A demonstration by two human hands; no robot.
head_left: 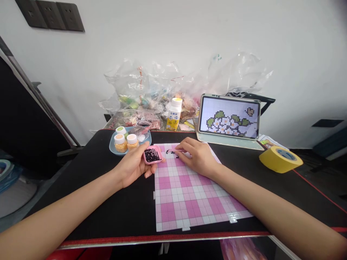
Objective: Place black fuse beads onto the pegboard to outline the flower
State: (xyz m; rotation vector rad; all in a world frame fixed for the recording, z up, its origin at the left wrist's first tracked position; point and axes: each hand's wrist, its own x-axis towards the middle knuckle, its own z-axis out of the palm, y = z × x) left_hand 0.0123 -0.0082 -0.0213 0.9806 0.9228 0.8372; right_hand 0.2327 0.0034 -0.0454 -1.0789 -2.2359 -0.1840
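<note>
several black beads [172, 152] dot the checkered pegboard [179, 195] near its far left corner; the beadwork seems barely begun, most grid unfilled. the half-curled left hand [133, 163] cradles a pink bead tray [153, 155] over the left edge; the right hand [199, 155], nearly closed, pinches tweezers [175, 150].

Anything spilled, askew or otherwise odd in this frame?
Nothing looks plainly spilled or damaged. The small square pink plastic tray in the left hand holds small black beads. The only untidy spot is the heap of crumpled clear plastic bags behind the black red-edged mat, jumbled together.
</note>
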